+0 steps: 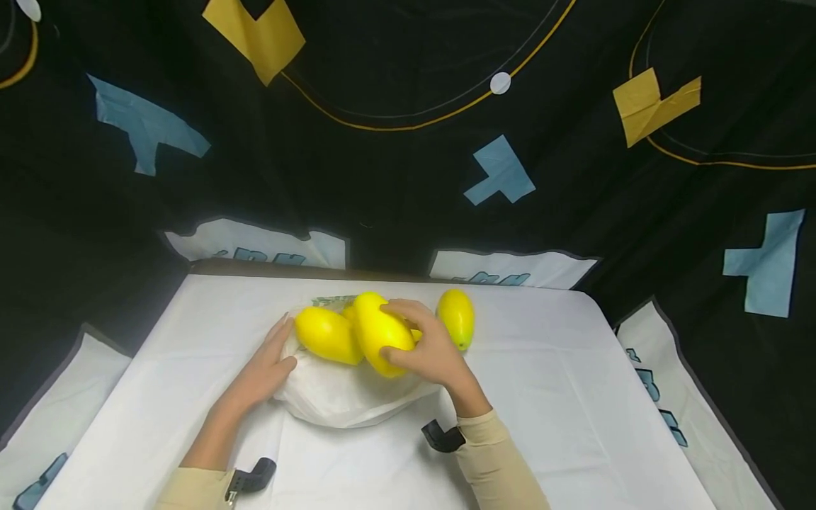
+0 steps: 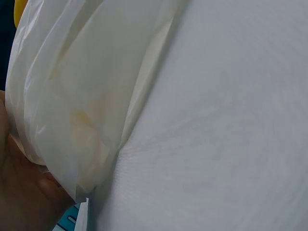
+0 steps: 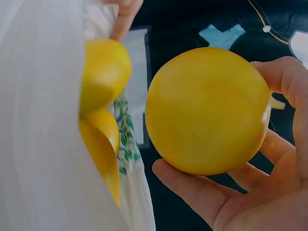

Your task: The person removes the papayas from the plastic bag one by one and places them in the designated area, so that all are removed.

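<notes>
A thin white bag point(image 1: 344, 397) with a green leaf print point(image 3: 126, 139) near its mouth lies at the middle of the table. Yellow mangoes point(image 1: 324, 334) show in its mouth. My right hand point(image 1: 428, 343) grips another mango point(image 3: 209, 110) from its right side, thumb and fingers spread around it, over the bag's mouth. With fingers nearly straight, my left hand point(image 1: 264, 365) rests against the left side of the bag. The left wrist view shows that hand's palm point(image 2: 29, 192) beside the bag's wrinkled wall point(image 2: 91, 96).
One more mango point(image 1: 456, 319) lies on the white table point(image 1: 561, 397), just right of the bag and beyond my right hand. A black cloth point(image 1: 395, 198) with blue and gold patches hangs behind the table's far edge.
</notes>
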Demonstrator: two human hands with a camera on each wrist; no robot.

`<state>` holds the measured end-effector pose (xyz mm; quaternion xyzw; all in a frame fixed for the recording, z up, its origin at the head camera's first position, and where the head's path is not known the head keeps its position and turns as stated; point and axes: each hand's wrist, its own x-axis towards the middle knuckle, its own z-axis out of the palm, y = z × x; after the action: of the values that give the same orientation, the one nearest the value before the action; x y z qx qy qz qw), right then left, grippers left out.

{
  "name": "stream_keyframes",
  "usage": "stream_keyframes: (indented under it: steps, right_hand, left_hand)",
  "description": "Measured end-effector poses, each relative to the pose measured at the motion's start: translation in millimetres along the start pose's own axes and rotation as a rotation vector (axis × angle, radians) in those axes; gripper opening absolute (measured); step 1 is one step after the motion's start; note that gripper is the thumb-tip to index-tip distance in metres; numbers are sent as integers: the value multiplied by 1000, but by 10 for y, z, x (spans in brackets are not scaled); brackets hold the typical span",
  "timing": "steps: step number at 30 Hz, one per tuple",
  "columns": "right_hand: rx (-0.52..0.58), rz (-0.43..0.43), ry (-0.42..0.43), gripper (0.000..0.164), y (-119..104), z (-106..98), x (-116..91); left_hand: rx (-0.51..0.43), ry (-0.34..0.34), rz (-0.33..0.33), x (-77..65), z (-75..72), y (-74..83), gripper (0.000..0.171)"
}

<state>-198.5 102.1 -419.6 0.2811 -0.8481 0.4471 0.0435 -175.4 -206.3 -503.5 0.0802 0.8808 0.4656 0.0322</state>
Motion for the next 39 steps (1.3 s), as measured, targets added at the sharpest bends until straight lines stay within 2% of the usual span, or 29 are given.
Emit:
stream_keyframes:
  steps: [8,14,19,26,28,35,39]
  right_hand:
    - [19,15,67,58,77,-181,-17]
    - [6,58,117,57,112,-298,-43]
    - [-1,53,158,57,169,-382,-60]
    - [37,81,197,59,218,-493,-92]
    - [48,98,212,60,206,-524,-106]
    - [62,111,256,56,-95,-689,-177]
    - [77,116,282,55,-64,-758,-212]
  left_hand:
    - [-1,2,10,-4,-7,13,74]
    - [-4,0,2,9,-3,-6,74]
    - [-1,-2,-4,12,-2,-7,74]
    - [2,-1,-6,15,2,-7,75]
    - [1,-1,-3,17,2,-6,75]
    - [-5,0,1,20,6,-13,75]
    - [-2,4,3,19,10,-14,75]
